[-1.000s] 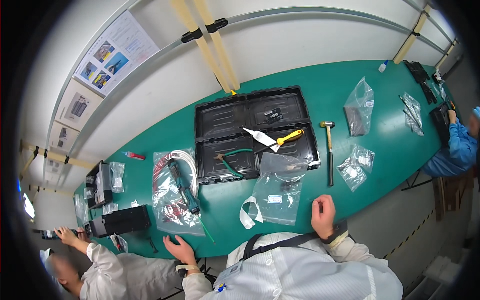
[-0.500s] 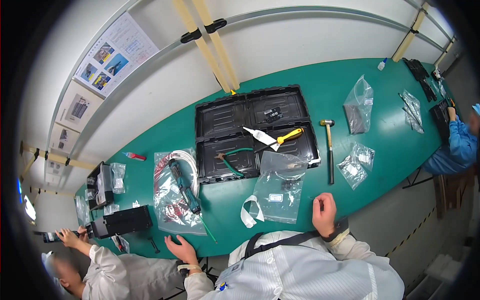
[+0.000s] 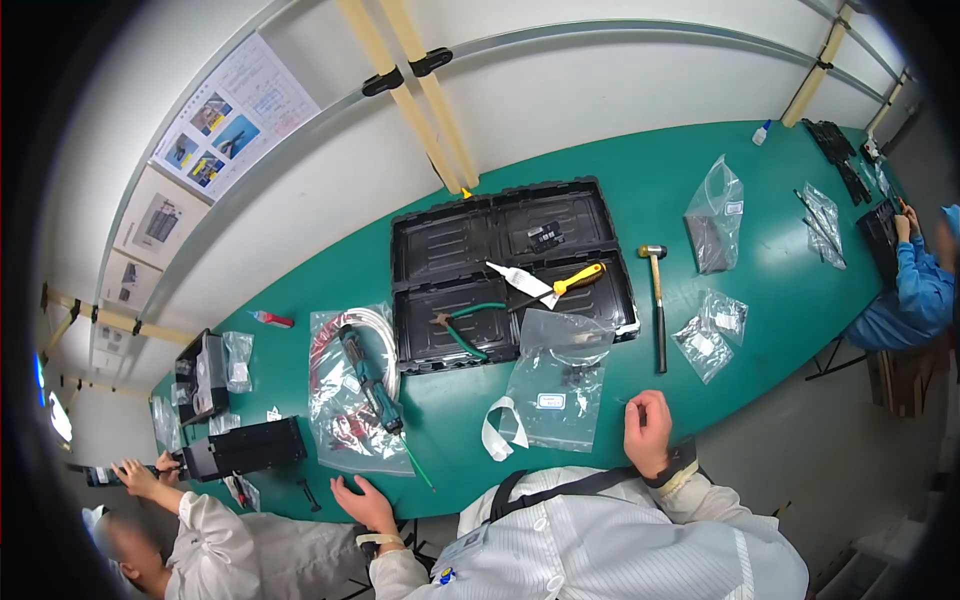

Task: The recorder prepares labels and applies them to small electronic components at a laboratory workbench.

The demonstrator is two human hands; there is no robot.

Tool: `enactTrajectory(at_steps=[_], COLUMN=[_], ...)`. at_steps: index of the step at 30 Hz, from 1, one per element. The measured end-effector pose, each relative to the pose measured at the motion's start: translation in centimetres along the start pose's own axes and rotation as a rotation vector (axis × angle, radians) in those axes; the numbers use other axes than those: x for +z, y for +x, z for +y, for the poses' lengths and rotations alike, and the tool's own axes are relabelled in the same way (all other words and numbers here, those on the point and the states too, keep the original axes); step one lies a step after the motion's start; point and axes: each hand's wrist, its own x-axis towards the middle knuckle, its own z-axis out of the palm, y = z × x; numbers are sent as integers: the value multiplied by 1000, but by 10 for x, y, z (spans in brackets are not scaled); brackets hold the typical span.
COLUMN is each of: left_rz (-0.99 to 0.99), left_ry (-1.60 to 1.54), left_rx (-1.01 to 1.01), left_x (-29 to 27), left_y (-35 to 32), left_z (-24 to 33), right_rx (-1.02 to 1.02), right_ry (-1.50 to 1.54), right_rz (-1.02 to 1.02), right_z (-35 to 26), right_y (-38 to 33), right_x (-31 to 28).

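My left hand [image 3: 366, 503] rests at the near table edge, fingers apart and holding nothing. Just beyond it lies a clear bag [image 3: 345, 435] with coiled white and red cable inside, and a teal-and-black power screwdriver [image 3: 368, 378] with a green-tipped bit on top. My right hand [image 3: 648, 432] is curled closed on the table edge, with nothing visible in it. Left of it are a large clear bag [image 3: 560, 400] of small dark parts and a curled white strip [image 3: 500, 432]. A mallet [image 3: 657, 310] with a wooden and black handle lies beyond my right hand.
A black compartmented tray [image 3: 440, 245] holds green-handled pliers [image 3: 468, 318], a yellow-handled screwdriver [image 3: 580, 280], a white tube [image 3: 520, 281] and a small black part [image 3: 545, 236]. More clear bags [image 3: 713, 225] lie right. Co-workers sit at left, with a black box [image 3: 245, 447], and far right.
The view has shifted slightly, so the table things sit a little lower. Both my hands keep their places and shapes. The co-worker's hands at far right have moved.
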Motion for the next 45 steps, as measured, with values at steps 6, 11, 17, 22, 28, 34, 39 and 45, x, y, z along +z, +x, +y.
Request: enactTrajectory(at_steps=[6,11,17,22,28,34,39,45], left_rz=[-9,-10,-8,-8,1,-13,135,171], left_ry=[-8,-2,8,3,25,78,124,89], left_rx=[-13,-13,-38,-2,8,29,185,267], left_x=[2,2,-2,1,2,7,-6,-4], left_y=[2,2,-2,1,2,4,-4,-3], left_z=[7,5,4,1,1,3,7,30], right_rx=[-6,-1,-4,-10,4,20,5,36], right_ry=[-1,-14,-6,-20,-3,-33,-32,-40], right_rz=[22,10,2,9,18,54,45,83], right_z=[0,-1,0,-1,-3,-6,-5,-6], right_y=[3,3,0,-2,1,2,1,3], right_x=[-3,-4,-4,-5,-6,-11,-11,-18])
